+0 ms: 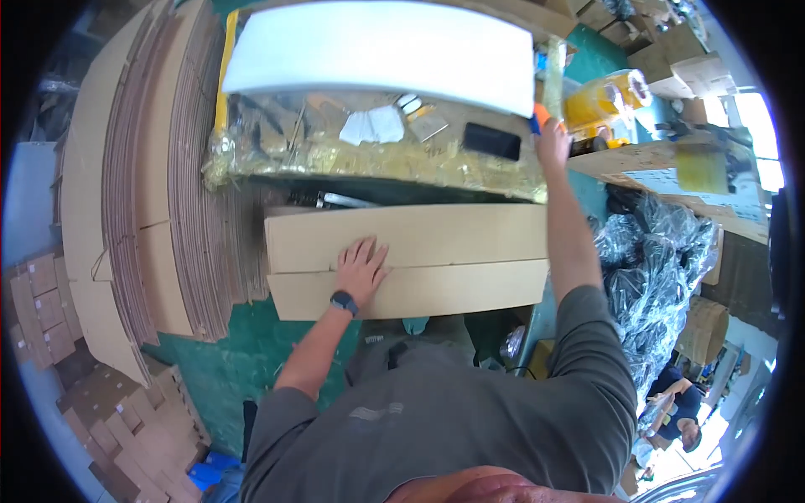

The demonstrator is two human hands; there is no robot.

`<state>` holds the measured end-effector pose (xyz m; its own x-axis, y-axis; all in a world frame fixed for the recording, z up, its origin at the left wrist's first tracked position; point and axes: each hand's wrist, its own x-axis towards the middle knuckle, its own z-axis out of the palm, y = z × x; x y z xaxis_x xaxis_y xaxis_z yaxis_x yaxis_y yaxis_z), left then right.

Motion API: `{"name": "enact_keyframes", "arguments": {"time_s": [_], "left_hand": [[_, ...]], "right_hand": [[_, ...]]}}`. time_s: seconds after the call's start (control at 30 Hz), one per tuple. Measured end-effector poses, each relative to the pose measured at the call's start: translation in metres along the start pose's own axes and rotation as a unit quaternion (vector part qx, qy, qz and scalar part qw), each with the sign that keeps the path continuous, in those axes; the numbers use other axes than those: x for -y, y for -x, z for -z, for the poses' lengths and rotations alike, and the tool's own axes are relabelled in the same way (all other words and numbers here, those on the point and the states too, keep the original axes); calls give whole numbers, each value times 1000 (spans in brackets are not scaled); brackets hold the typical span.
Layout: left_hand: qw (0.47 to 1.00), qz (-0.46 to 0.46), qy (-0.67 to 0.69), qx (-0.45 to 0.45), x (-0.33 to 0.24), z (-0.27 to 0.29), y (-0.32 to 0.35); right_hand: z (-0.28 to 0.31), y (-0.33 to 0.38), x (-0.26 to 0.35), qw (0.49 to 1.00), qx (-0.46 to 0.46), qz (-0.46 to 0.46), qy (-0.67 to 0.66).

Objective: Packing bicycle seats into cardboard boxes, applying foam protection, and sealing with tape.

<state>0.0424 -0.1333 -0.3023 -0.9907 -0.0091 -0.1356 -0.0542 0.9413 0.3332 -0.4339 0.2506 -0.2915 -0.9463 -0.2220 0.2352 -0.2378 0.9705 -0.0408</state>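
Note:
A long, closed cardboard box lies in front of me, with a seam running along its length. My left hand, with a dark watch on the wrist, rests on the box near the seam, fingers apart. My right arm stretches out past the box's right end. At the right corner of the workbench, my right hand is closed round an orange-and-blue tool; its exact kind is too small to tell.
White foam sheeting covers the bench's back. A black phone and white papers lie before it. Flat cardboard stacks stand left. Right are yellow rolls, clear plastic wrap and, farther off, another person.

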Motion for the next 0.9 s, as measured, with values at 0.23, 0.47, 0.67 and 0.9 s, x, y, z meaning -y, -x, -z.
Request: {"name": "enact_keyframes", "arguments": {"time_s": [0.23,0.47,0.67,0.9], "left_hand": [[989,-78,39,123,34,40,-95],[985,-15,-12,170,3,57,-73],[987,-26,-25,154,-26,65,-33],[986,49,-35,157,3,43,-63]], "right_hand": [[60,34,56,981,-149,-55,-115],[166,169,244,861,233,-153,-426],[25,80,300,815,571,-59,-75],[114,198,263,941,228,61,-241]]}}
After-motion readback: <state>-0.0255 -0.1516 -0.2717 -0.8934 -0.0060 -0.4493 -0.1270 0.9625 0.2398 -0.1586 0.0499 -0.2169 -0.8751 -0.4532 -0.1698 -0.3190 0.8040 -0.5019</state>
